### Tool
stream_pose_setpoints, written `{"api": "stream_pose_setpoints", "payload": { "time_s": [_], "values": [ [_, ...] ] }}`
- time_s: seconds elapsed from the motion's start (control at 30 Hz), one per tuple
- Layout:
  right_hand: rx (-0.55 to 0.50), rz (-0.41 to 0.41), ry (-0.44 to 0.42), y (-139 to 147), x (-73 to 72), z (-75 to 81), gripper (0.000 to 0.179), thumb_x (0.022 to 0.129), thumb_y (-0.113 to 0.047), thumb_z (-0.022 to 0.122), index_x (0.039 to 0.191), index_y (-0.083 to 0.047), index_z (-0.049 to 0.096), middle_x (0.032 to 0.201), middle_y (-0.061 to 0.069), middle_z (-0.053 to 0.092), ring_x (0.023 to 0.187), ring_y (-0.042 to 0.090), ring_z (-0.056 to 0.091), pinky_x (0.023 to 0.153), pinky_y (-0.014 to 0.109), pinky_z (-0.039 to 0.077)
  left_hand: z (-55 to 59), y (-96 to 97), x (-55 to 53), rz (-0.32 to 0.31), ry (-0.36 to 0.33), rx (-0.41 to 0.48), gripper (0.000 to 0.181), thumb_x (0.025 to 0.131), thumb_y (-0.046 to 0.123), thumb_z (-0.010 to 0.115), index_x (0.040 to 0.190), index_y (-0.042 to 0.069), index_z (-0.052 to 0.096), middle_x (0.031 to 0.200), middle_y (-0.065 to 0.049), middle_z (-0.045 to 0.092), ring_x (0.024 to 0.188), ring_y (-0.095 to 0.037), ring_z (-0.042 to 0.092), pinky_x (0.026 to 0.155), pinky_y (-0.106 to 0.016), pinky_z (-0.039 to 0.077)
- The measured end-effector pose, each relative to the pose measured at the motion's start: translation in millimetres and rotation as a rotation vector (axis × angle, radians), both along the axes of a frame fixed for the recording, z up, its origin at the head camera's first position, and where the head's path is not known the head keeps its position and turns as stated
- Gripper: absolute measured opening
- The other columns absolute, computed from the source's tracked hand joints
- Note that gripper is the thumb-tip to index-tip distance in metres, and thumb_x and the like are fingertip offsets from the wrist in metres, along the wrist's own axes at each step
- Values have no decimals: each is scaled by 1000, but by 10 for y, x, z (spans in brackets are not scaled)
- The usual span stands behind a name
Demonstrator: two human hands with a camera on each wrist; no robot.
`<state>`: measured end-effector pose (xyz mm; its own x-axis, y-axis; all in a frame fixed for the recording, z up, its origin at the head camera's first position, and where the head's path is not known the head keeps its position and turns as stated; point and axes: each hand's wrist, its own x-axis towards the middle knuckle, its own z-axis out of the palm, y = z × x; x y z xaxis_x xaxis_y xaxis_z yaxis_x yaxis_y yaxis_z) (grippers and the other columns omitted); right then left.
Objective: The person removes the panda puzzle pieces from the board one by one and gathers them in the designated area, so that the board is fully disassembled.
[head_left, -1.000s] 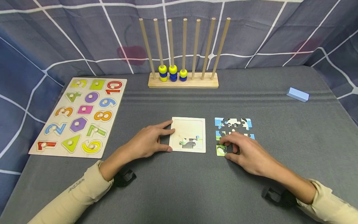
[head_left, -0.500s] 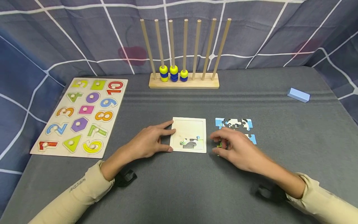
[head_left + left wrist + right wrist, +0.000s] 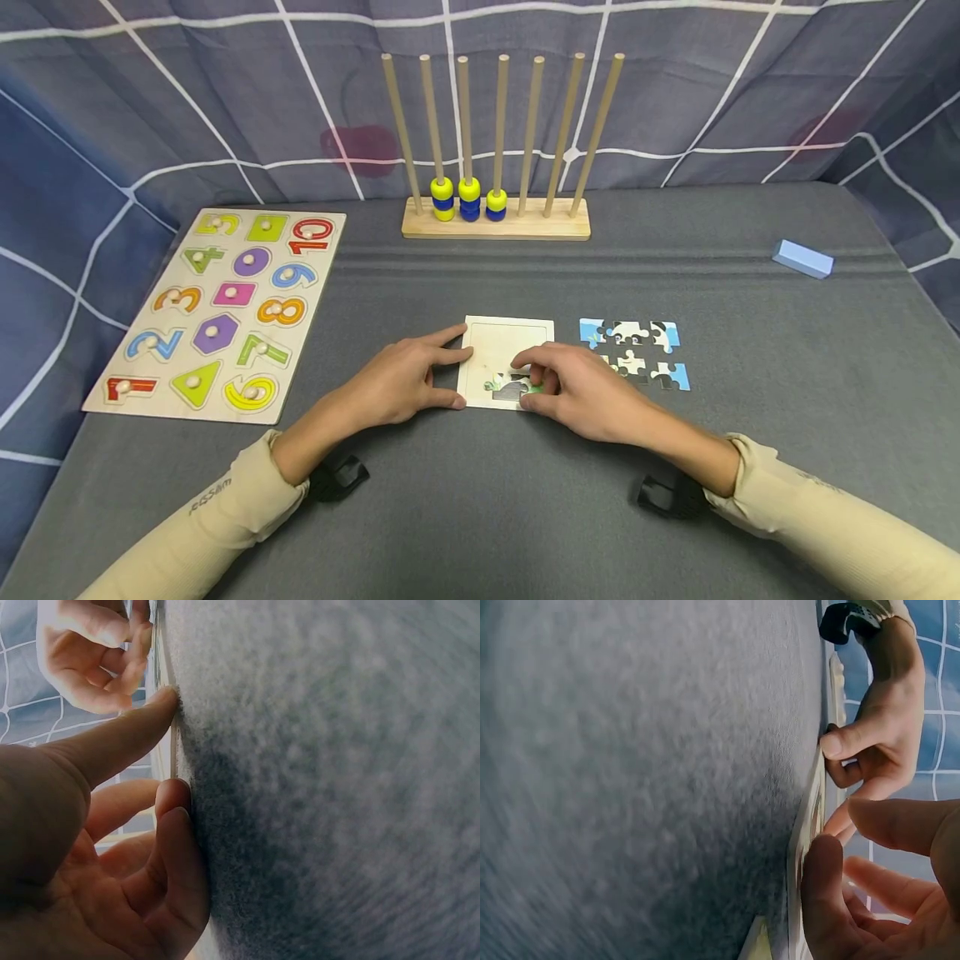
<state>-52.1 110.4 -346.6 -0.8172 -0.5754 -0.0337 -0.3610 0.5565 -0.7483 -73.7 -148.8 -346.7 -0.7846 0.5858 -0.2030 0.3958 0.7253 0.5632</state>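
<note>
Along the left rim of a square wooden puzzle tray (image 3: 501, 337) lie the spread thumb and fingertips of my left hand (image 3: 397, 379), steadying it. A partly filled panda picture (image 3: 504, 385) shows in the tray's lower part. Over the tray's lower right, my right hand (image 3: 581, 390) has thumb and index finger bent toward each other, with a pale bit of puzzle piece (image 3: 519, 367) showing at the fingertips. In the right wrist view, the fingers (image 3: 825, 877) are close above the tray. Loose panda puzzle pieces (image 3: 628, 332) lie right of the tray, some hidden behind the right hand.
At the left lies a number-and-shape peg board (image 3: 212, 333). A wooden peg stand (image 3: 495, 227) with yellow and blue beads is at the back. A blue block (image 3: 803, 258) sits at the right. Grey cloth (image 3: 480, 517) covers the table, and checked curtains (image 3: 637, 92) hang behind.
My right hand has moved left from the loose pieces to above the tray, uncovering middle-row pieces. The left hand has stayed at the tray's left edge.
</note>
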Motion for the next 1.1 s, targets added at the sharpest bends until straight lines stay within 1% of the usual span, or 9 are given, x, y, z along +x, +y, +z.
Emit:
{"api": "stream_pose_setpoints", "payload": {
  "time_s": [0.17,0.23,0.53,0.7,0.9,1.1],
  "values": [
    [-9,22,-51,-12,-51,-35,34,85,-6,75,118,-1,67,84,-2,59,69,8,54,68,30,46,-12,-5,4,2,-4,-2,65,81,28,83,138,9,59,155,-10,37,56,-3,49,58,-26,40],
    [-3,22,-54,-18,-59,-37,35,84,-5,75,118,0,67,83,-3,58,69,8,54,68,30,45,-9,-10,6,4,-1,-2,65,81,29,83,138,9,59,155,-10,37,55,-3,49,58,-26,40],
    [63,35,5,-65,-69,-40,35,82,-9,79,115,-1,70,82,-3,56,72,11,50,68,31,43,8,-15,-2,5,-9,3,64,82,29,82,138,9,59,155,-9,37,54,-3,49,57,-26,41],
    [94,35,28,-76,-65,-48,31,81,-11,80,110,-3,72,81,-3,56,73,12,50,67,31,42,9,-12,-9,4,-13,-5,64,82,30,82,138,10,59,156,-8,37,55,-3,49,58,-27,40],
    [101,32,26,-75,-44,-54,29,81,-9,80,108,-5,71,81,-3,56,73,12,50,67,31,41,-4,-4,3,3,-12,-1,64,82,30,82,138,9,59,155,-9,37,55,-2,49,57,-26,40],
    [84,13,35,-73,-41,-57,27,80,-8,80,105,-8,70,81,-2,55,72,13,49,67,32,41,-11,-7,0,2,-4,18,64,81,29,83,137,8,59,155,-10,38,54,-2,48,56,-26,40]
  ]
}}
